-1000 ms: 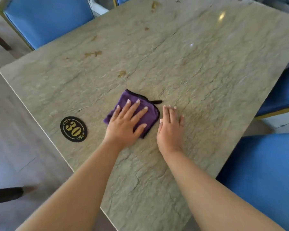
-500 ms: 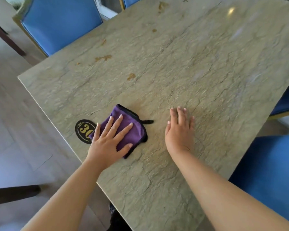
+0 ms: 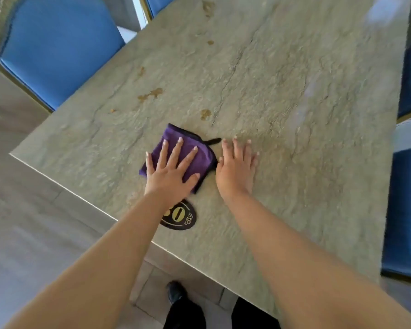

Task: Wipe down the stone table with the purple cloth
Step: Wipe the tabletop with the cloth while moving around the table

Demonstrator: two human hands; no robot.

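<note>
The left hand lies flat on the folded purple cloth, with its fingers straight and spread wide. It presses down; it does not grab. A flat hand like this likely pushes the whole cloth hard onto the stone, so it can rub well.

The right hand lies flat too, fingers straight and close together, on bare stone just beside the cloth. It holds nothing. It looks like it props the person up while they lean over.

The cloth sits on the grey-green stone table, near the edge closest to the person. A little black loop sticks out from its far corner, toward the right hand.

Just behind the left wrist is a black oval table number tag with gold print. The arm hides part of it.

Past the cloth there are brown stains on the stone, some near and some far up the table. They are not wiped yet, so I think much of the job is left. The cloth likely needs to slide forward to reach them.

Blue padded chairs stand around the table. A dark shoe shows on the floor below.
</note>
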